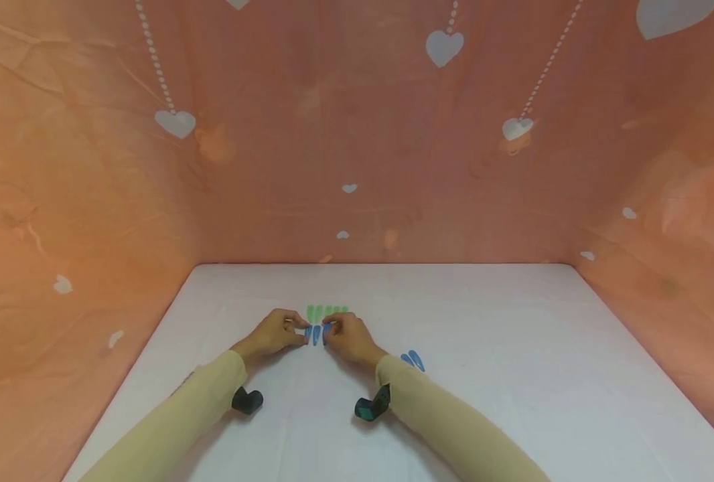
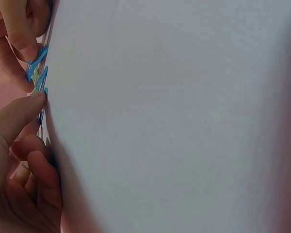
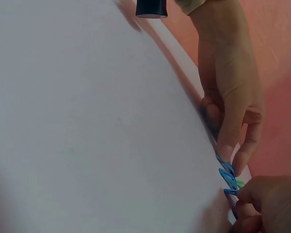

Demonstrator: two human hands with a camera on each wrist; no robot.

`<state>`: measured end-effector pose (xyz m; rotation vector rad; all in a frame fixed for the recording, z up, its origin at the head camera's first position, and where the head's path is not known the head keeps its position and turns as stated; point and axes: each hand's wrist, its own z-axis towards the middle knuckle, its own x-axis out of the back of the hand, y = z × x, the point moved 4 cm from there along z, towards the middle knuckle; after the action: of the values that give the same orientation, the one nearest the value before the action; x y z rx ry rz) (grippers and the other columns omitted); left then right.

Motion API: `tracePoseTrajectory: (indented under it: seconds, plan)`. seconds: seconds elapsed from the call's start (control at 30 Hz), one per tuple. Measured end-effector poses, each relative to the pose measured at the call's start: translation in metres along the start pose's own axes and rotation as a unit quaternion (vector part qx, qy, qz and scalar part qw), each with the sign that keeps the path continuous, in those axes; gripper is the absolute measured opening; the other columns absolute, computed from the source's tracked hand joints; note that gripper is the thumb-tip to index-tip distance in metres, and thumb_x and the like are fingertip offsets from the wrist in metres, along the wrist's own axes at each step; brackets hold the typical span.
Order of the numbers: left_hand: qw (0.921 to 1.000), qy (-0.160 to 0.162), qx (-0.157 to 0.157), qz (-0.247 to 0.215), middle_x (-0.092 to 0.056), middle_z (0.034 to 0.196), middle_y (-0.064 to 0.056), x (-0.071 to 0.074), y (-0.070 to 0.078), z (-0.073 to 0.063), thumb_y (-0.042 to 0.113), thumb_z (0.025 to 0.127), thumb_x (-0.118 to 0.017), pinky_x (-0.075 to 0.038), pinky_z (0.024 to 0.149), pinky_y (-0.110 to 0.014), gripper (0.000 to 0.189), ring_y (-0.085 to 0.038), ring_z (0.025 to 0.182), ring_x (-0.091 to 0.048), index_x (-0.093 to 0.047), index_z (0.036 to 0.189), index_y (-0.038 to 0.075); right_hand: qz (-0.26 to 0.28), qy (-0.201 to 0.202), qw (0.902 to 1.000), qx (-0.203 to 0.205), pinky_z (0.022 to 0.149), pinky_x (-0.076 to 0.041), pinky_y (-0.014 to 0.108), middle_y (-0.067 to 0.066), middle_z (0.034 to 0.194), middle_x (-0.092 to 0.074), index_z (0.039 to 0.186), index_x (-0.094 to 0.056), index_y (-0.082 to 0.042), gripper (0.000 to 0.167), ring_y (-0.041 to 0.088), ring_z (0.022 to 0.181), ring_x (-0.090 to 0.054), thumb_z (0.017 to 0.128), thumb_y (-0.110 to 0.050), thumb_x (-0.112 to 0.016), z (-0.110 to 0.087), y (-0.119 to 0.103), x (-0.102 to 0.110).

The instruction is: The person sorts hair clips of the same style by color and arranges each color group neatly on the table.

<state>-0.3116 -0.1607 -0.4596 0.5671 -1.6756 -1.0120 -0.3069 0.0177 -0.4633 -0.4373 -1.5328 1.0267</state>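
Three blue snap hair clips stand side by side in a short row on the white table, below a row of several green hair clips [image 1: 319, 313]. My left hand [image 1: 272, 332] pinches the leftmost blue clip [image 1: 308, 332] between thumb and fingers. With thumb and index finger my right hand [image 1: 351, 338] pinches the right-hand blue clip [image 1: 326, 331]. Between the two hands lies the middle blue clip [image 1: 317, 335], untouched; it also shows in the right wrist view. The right hand's fingers overlap the lower ends of the green clips at right.
Two more blue hair clips [image 1: 416, 360] lie slanted on the table [image 1: 514, 375], beside the right forearm. A dark wrist camera [image 1: 248, 401] hangs at the left sleeve and another [image 1: 372, 404] at the right. Orange cloth [image 1: 393, 147] with white hearts surrounds the table at the back and sides.
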Motion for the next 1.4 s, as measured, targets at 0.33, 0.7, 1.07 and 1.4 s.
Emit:
tracePoseTrajectory:
  seconds: [0.33, 0.7, 1.07, 1.4]
  plan:
    - [1.0000, 0.000, 0.000, -0.002, -0.046, 0.055, 0.006, -0.0001, -0.0007, 0.0002, 0.002, 0.086, -0.075, -0.030, 0.049, -0.019, 0.030, -0.005, 0.050, -0.038, -0.067, 0.112, -0.009, -0.025, 0.007, 0.9996, -0.005, 0.062, -0.041, 0.019, 0.000, 0.073, -0.062, 0.116, -0.072, 0.003, 0.034, 0.008, 0.065, -0.051, 0.082, 0.002, -0.067, -0.0027, -0.0009, -0.0014]
    - [0.9999, 0.001, -0.012, 0.002, -0.047, 0.056, 0.005, 0.0006, 0.0000, 0.0000, 0.002, 0.085, -0.075, -0.029, 0.050, -0.019, 0.029, -0.005, 0.051, -0.037, -0.068, 0.111, -0.010, -0.035, 0.012, 0.9993, 0.000, 0.063, -0.038, 0.019, -0.004, 0.073, -0.055, 0.113, -0.074, 0.002, 0.030, 0.007, 0.067, -0.048, 0.083, 0.000, -0.068, -0.0042, -0.0026, -0.0017]
    - [0.9999, 0.005, -0.009, 0.012, -0.048, 0.057, 0.004, 0.0008, 0.0020, -0.0019, 0.002, 0.086, -0.075, -0.030, 0.051, -0.020, 0.029, -0.006, 0.053, -0.038, -0.068, 0.112, -0.009, -0.024, 0.013, 0.9996, 0.004, 0.067, -0.040, 0.020, -0.002, 0.076, -0.059, 0.113, -0.073, 0.002, 0.030, 0.008, 0.069, -0.049, 0.084, 0.000, -0.071, -0.0060, -0.0037, -0.0020]
    - [0.9999, 0.002, -0.005, 0.009, -0.048, 0.057, 0.005, 0.0006, -0.0015, -0.0013, 0.003, 0.086, -0.074, -0.030, 0.051, -0.019, 0.030, -0.005, 0.052, -0.039, -0.067, 0.113, -0.010, -0.030, 0.015, 0.9994, 0.004, 0.067, -0.041, 0.020, 0.001, 0.077, -0.063, 0.112, -0.073, 0.001, 0.029, 0.008, 0.069, -0.050, 0.083, 0.000, -0.071, -0.0056, -0.0043, -0.0029]
